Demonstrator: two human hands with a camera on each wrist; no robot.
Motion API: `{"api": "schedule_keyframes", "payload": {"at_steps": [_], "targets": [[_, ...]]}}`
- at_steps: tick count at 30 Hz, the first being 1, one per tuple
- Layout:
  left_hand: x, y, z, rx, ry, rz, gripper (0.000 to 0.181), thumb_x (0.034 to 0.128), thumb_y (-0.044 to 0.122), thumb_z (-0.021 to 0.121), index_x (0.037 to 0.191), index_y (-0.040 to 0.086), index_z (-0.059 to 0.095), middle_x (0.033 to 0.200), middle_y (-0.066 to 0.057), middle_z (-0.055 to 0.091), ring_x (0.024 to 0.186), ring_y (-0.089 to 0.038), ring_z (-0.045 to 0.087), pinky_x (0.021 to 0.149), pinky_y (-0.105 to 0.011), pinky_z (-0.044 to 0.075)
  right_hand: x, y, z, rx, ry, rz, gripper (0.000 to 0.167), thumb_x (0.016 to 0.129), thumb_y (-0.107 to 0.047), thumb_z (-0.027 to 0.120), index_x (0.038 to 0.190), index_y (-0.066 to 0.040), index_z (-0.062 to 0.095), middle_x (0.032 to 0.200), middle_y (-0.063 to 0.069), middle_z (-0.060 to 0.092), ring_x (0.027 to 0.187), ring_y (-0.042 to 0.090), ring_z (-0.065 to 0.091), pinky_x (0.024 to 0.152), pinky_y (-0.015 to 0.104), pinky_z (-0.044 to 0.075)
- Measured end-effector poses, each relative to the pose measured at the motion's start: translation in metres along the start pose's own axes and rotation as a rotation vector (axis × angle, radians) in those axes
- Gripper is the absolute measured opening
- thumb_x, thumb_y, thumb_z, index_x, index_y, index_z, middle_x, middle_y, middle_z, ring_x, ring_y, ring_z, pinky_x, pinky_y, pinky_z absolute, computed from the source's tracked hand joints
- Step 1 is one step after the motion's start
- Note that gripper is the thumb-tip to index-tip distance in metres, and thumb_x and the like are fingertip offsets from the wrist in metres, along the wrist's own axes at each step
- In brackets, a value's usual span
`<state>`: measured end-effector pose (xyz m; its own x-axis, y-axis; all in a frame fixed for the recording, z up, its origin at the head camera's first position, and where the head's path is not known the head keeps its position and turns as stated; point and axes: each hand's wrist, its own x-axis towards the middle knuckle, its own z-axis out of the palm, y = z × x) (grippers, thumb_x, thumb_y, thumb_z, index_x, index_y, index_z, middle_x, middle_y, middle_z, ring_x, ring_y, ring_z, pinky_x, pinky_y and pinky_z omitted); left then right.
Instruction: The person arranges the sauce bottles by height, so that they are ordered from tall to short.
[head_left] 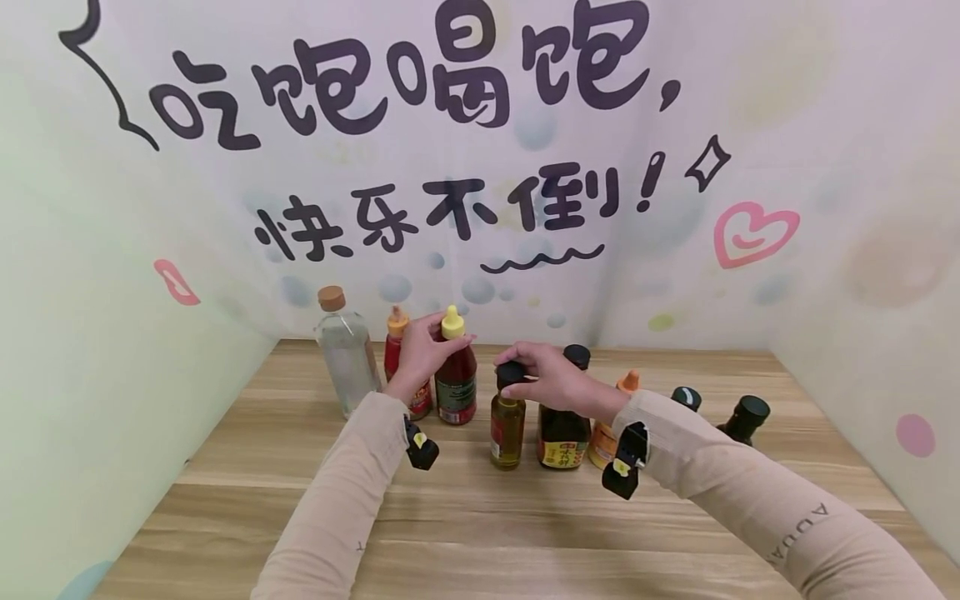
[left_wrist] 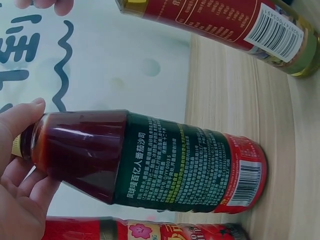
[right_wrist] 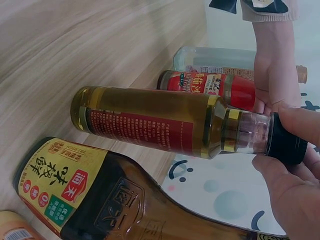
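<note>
My left hand (head_left: 422, 357) grips the neck of a dark red ketchup bottle (head_left: 457, 385) with a yellow nozzle cap, just under that cap. In the left wrist view, the ketchup bottle (left_wrist: 172, 162) shows its green label and barcode. With thumb and fingers, my right hand (head_left: 558, 382) pinches the black cap of a slim golden oil bottle (head_left: 507, 432) with a red label. Both bottles look upright. Beside the oil bottle is a dark soy sauce bottle (right_wrist: 75, 185) with a yellow label. A red sauce bottle (head_left: 395, 342) stands left of the ketchup, partly behind my left hand.
At the far left stands a clear bottle (head_left: 347, 354) with a brown cap. Right of the soy sauce are an orange-capped bottle (head_left: 602, 442) and two dark-capped bottles, partly hidden by my right sleeve. A printed curtain (head_left: 660, 275) hangs behind the wooden table (head_left: 465, 533).
</note>
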<state>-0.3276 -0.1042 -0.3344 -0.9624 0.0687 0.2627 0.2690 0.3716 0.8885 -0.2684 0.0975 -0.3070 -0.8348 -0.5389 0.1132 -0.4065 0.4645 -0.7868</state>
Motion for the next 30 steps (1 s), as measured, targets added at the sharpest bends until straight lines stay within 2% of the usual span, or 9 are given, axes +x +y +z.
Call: {"api": "schedule_keyframes", "payload": {"at_steps": [8,17,24,30], "targets": [[0.0032,-0.0032,-0.001,0.001,-0.002,-0.049,0.045,0.0753,0.023,0.071,0.116,0.008,0.057,0.11,-0.01,0.06,0.097,-0.022,0.057,0.084,-0.038,0.046,-0.0011,-0.0019,0.0002,0.013,0.002,0.009,0.033,0.079,-0.002,0.064,0.11,-0.002,0.053,0.113,0.014,0.053,0.106,0.024,0.053,0.089,0.04,0.042],[0.0032,-0.0046,-0.003,0.026,-0.036,-0.045,0.047,0.0771,0.023,0.069,0.119,0.007,0.054,0.114,-0.011,0.058,0.101,-0.023,0.056,0.086,-0.039,0.045,-0.001,-0.0001,0.0011,0.025,0.003,0.011,0.033,0.079,-0.002,0.064,0.11,-0.002,0.053,0.113,0.014,0.052,0.106,0.025,0.053,0.086,0.037,0.045],[0.0029,-0.0055,-0.0027,0.007,-0.041,-0.065,0.051,0.0766,0.025,0.07,0.122,0.008,0.052,0.116,-0.01,0.057,0.102,-0.022,0.055,0.087,-0.038,0.044,-0.0001,0.0028,0.0011,0.015,0.006,0.011,0.034,0.079,-0.004,0.065,0.11,-0.003,0.053,0.113,0.013,0.053,0.106,0.025,0.053,0.088,0.038,0.043],[0.0028,-0.0073,-0.0022,-0.018,-0.041,-0.067,0.046,0.0771,0.021,0.069,0.119,0.008,0.055,0.113,-0.01,0.058,0.101,-0.022,0.056,0.087,-0.038,0.044,-0.0002,0.0024,0.0013,0.002,0.005,0.012,0.034,0.08,-0.005,0.064,0.112,-0.003,0.052,0.115,0.014,0.052,0.107,0.026,0.052,0.089,0.04,0.042]]}}
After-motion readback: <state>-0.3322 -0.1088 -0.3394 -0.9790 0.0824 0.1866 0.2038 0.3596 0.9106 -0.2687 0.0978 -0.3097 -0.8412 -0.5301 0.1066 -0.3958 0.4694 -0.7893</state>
